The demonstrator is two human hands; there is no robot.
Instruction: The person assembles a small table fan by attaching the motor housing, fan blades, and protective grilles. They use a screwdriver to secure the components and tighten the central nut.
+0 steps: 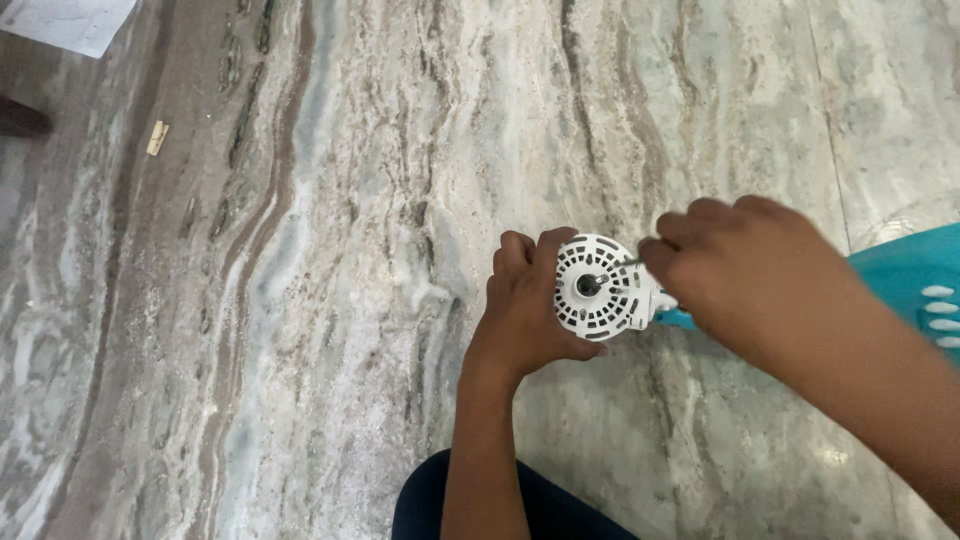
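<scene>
My left hand (522, 310) wraps around a round white vented plastic housing (597, 286) and holds it upright above the marble floor. Its slotted face points up at me, with a dark hub in the middle. My right hand (735, 262) comes in from the right, fingers pinched on a thin metal tool (622, 268) whose tip lies on the housing near the hub. The tool's handle is hidden inside my fist.
A teal plastic object (905, 275) with white slots lies on the floor at the right edge, partly behind my right arm. A sheet of white paper (70, 20) is at the top left, a small tan scrap (157, 137) below it. My dark-clothed knee (430, 500) is at the bottom.
</scene>
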